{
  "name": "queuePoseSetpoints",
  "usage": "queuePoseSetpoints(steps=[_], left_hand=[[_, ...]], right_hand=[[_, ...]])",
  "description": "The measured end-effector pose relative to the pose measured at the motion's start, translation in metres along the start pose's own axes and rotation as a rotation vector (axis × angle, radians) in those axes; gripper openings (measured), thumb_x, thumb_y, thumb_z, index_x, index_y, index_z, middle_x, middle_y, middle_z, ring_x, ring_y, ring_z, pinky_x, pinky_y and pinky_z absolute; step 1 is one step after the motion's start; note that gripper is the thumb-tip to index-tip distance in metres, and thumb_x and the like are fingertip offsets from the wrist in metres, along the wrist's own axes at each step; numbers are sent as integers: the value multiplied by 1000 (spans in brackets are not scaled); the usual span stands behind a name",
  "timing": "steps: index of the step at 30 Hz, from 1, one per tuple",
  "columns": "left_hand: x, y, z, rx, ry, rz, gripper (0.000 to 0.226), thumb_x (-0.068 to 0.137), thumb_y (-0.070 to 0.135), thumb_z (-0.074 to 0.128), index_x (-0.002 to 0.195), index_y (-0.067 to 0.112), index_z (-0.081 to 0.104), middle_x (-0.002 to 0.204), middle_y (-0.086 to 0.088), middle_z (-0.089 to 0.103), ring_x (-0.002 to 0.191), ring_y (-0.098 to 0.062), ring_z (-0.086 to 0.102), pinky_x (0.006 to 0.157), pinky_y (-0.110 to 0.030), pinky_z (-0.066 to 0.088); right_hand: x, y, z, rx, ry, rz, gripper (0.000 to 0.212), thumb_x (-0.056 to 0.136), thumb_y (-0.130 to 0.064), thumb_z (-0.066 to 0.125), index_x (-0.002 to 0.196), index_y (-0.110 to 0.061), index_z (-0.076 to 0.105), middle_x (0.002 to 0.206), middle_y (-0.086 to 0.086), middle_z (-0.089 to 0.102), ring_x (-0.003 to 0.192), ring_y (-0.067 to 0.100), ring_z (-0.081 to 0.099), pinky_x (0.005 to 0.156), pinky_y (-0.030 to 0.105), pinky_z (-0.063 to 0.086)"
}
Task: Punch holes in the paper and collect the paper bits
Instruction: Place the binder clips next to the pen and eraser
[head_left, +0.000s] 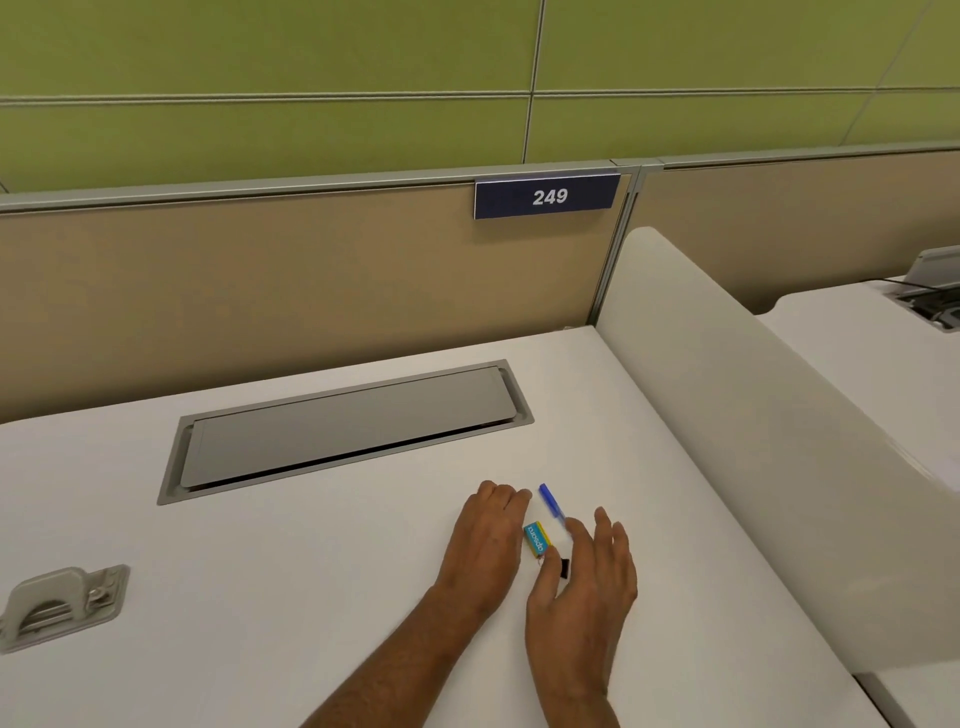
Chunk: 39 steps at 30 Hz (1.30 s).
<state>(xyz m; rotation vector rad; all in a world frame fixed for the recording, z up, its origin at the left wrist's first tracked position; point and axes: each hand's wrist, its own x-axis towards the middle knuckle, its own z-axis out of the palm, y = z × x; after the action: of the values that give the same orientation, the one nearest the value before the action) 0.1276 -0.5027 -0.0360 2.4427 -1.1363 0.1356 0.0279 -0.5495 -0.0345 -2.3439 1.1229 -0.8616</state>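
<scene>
A grey hole punch stands on the white desk at the far left, well away from both hands. My left hand lies flat, palm down, on the desk. My right hand hovers just to its right with fingers spread and nothing in it. Between the hands lie a small blue and yellow box and a small black clip. A blue pen lies just beyond them. I see no sheet of paper.
A grey cable hatch is set into the desk behind the hands. A tan partition with a plate reading 249 closes the back. A white curved divider walls off the right side, with another desk beyond.
</scene>
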Motion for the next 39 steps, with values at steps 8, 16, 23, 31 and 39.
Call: queuePoseSetpoints(steps=[8,16,23,31,39], left_hand=[[-21,-18,-7,-9,82,-56,43,103,37,38,139,18,52,141,-6,61,134,-20,54,114,-36,34],[-57,-21,-68,-81,160,-145,62,103,60,14,153,45,-19,160,25,-28,150,-1,-22,119,-21,-19],[-112,-36,-150,-26,178,-225,70,101,65,9,160,29,-1,168,7,-8,153,-7,-18,124,-34,-7],[-215,-86,-254,77,226,-298,67,105,55,21,161,23,3,169,5,-8,153,-9,-18,125,-37,-4],[-308,-129,-341,99,299,-337,69,103,57,16,161,21,9,169,3,-4,154,-10,-15,127,-42,2]], right_hand=[[1,-14,3,43,-113,-15,40,99,-27,52,135,-11,59,155,10,44,149,28,30,120,48,23],[-12,-45,-17,3,-110,-98,76,101,-63,10,146,-12,44,153,19,43,142,41,38,113,63,31],[-38,-87,-43,-49,-149,-226,69,100,-55,22,147,-10,47,163,13,28,152,33,19,123,54,15],[-108,-171,-76,-19,-162,-337,68,102,-54,20,150,-11,41,165,12,22,154,31,12,124,53,10],[-186,-257,-100,44,-170,-424,61,103,-48,28,150,-11,40,165,12,21,154,30,11,124,53,9]])
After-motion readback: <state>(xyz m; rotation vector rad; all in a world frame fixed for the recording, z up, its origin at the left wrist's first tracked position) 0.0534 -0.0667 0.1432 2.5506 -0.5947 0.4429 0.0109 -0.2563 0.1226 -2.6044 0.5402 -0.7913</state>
